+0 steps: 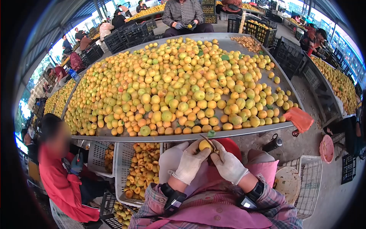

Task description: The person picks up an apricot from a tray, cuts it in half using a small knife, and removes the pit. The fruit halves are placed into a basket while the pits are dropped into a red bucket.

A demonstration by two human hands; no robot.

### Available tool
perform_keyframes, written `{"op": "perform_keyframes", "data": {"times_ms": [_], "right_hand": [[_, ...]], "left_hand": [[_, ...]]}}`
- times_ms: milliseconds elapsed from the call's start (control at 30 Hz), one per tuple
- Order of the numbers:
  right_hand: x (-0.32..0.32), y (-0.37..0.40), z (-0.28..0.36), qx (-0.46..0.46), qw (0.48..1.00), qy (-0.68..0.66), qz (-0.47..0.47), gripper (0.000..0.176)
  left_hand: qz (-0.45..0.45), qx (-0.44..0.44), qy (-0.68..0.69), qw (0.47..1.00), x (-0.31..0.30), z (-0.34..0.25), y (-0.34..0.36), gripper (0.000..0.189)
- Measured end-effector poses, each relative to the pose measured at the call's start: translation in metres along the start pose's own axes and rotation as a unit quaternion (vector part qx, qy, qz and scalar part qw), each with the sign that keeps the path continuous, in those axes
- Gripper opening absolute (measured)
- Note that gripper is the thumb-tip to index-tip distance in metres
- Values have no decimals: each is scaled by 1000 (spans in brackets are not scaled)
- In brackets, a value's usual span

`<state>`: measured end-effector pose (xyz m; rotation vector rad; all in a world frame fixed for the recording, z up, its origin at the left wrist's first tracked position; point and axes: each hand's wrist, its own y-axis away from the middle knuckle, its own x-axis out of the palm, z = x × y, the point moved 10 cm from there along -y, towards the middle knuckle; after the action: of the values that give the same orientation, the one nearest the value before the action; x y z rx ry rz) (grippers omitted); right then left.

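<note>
My left hand (191, 162), in a white glove, is closed around a yellow apricot (204, 145) just below the table's near edge. My right hand (230, 164), gloved too, is pinched close against the same fruit. A thin dark tool or stem shows by its fingertips, too small to name. Beyond both hands, a green leaf (211, 133) lies at the rim of the metal table (183, 136). Heaped across that table are many yellow-orange apricots (164, 89).
Halved apricots fill a white crate (120, 168) at my left, beside a person in red (63, 179). Right of me are a basin (288, 183), a white crate (309, 187), a black bottle (272, 142) and an orange bag (299, 119). Someone in checks (183, 15) sits opposite.
</note>
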<state>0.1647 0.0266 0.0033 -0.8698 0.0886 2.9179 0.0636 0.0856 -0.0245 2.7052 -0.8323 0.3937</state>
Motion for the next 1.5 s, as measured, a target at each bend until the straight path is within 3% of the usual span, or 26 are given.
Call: {"op": "perform_keyframes", "data": {"times_ms": [233, 300, 333, 367, 433, 500, 533, 600, 667, 733, 767, 800, 867, 933, 967, 1000, 1133, 1200, 1233, 1267, 1300, 1333, 1367, 1433, 1467, 1500], "right_hand": [[-4, 2, 4, 10, 1000, 18, -6, 56], [-2, 1, -2, 23, 1000, 4, 6, 56], [1, 0, -7, 35, 999, -9, 19, 56], [5, 0, -12, 35, 999, -9, 19, 56], [3, 0, -7, -56, 981, -181, -33, 56], [1, 1, -1, -31, 977, -209, -28, 56], [-2, 2, 1, -6, 971, -236, -26, 56], [-13, 5, 14, -13, 985, -172, -28, 56], [-16, 4, 10, -14, 993, -109, -30, 56], [-16, 3, 14, -117, 991, -63, -32, 59], [-20, 3, 12, -116, 991, -63, -32, 59], [-16, 1, 6, -89, 994, -55, 6, 60], [-6, -2, -4, -63, 996, -45, 45, 61], [-8, -3, 1, -169, 977, -131, -3, 61], [-7, -2, 6, -170, 977, -131, -2, 61], [-13, 0, 15, -179, 976, -120, -31, 61], [-23, 6, 24, -200, 973, -91, -74, 62], [-29, 7, 27, -204, 975, -70, -46, 62], [-28, 7, 28, -206, 977, -50, -18, 62], [-31, 8, 26, -206, 977, -49, -19, 62], [-28, 7, 22, -195, 980, -34, -1, 62], [-25, 7, 19, -184, 983, -19, 18, 62], [-20, 7, 15, -183, 983, -18, 19, 62], [-19, 7, 11, -193, 977, -73, -47, 62], [-17, 6, 15, -193, 977, -73, -48, 62], [-19, 8, 22, -199, 976, -44, -74, 62]], "left_hand": [[-6, 6, -53, 999, 1, -1, 0, 41], [-35, 79, -209, 974, -3, -12, 0, 40], [-34, 78, -210, 974, -2, -12, 0, 40], [-35, 80, -182, 979, -1, -13, -1, 41], [-38, 84, -156, 984, 3, -15, -3, 42], [-3, 39, 124, 991, 16, -7, -4, 41], [-3, 41, 124, 991, 20, -11, -1, 41], [-36, -62, 211, 975, 23, 2, 3, 43], [-22, -32, 196, 980, 23, -1, 0, 42], [-8, -6, 181, 983, 21, -9, 0, 41], [-2, 48, -3, 999, 19, -29, 2, 39], [4, 101, -187, 977, 22, -48, 6, 37], [9, 86, -269, 959, 25, -60, 10, 35], [12, 72, -348, 935, 26, -53, 8, 33], [27, 66, -134, 988, 25, -38, 4, 34], [40, 57, 86, 994, 26, -29, 4, 34], [24, -9, 228, 973, 29, -12, 9, 37], [19, 27, 17, 999, 20, -26, 11, 41], [20, 27, 17, 999, 20, -32, 12, 41], [14, 99, -203, 974, 25, -57, 15, 43], [8, 166, -411, 896, 37, -80, 21, 46], [6, 189, -509, 840, 49, -100, 29, 53], [6, 189, -508, 840, 48, -97, 28, 53], [17, 63, -332, 941, 30, -65, 17, 56], [17, 64, -332, 941, 28, -53, 14, 56], [4, 61, -148, 987, 24, -39, 12, 57]]}}
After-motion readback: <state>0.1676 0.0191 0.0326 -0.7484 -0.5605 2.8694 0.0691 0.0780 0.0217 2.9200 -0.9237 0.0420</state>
